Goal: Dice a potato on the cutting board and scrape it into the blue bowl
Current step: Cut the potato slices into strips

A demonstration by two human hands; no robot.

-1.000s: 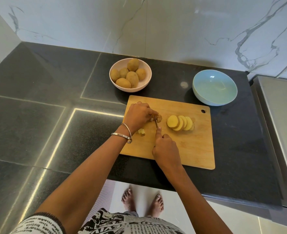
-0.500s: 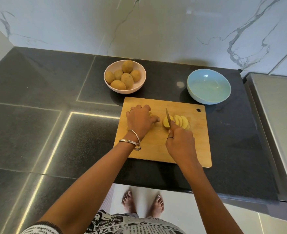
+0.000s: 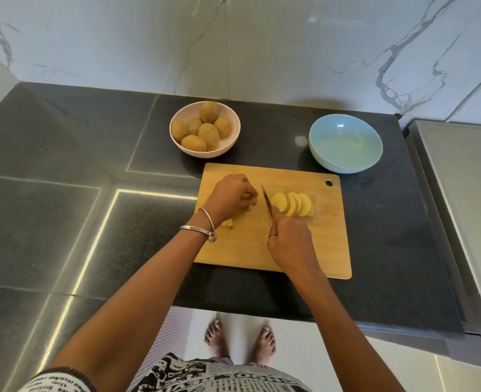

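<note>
A wooden cutting board lies on the dark counter. My right hand grips a small knife, its blade pointing away from me between my hands. A fanned row of yellow potato slices lies just right of the blade. My left hand is curled over a potato piece on the board's left part. A few small diced bits sit beside my left wrist. The blue bowl stands behind the board's right corner and holds nothing.
A pink bowl with several whole potatoes stands behind the board's left corner. A marble wall rises at the back. A steel surface borders the counter on the right. The counter's front edge runs just below the board.
My right hand has pulled the knife back left from the slices to the gap between my hands. My left hand has curled tighter over its potato piece.
</note>
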